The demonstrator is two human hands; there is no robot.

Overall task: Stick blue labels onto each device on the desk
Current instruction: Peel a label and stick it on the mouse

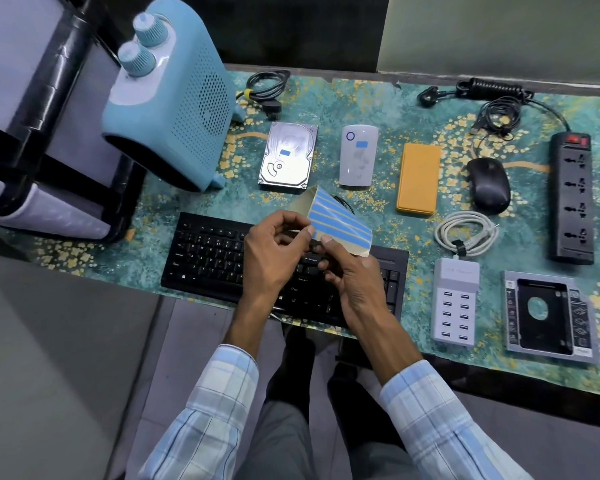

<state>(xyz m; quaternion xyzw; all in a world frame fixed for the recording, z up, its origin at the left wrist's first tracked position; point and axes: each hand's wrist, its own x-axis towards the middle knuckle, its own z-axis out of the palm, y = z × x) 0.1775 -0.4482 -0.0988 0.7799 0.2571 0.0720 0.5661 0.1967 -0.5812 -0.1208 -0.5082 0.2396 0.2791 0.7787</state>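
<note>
While above the keyboard [205, 251], label sheet [340, 218]: pinched at its near edge.
Left grip [274, 254]: curled, pinching sheet.
Right grip [354, 282]: thumb pinching sheet.

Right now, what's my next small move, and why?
Probably peel a label off the label sheet and press it onto the orange power bank: the hard drive and white device left of it already carry blue labels, and it shows none.

The middle keys of the black computer keyboard [208, 251] are hidden behind the left grip [274, 254], the right grip [357, 282] and the curled beige sheet of blue labels [340, 220]. The teal patterned counter [378, 98] is cut off at the right edge. Print on the grey metal drive caddy [511, 306] is too small to read.
</note>
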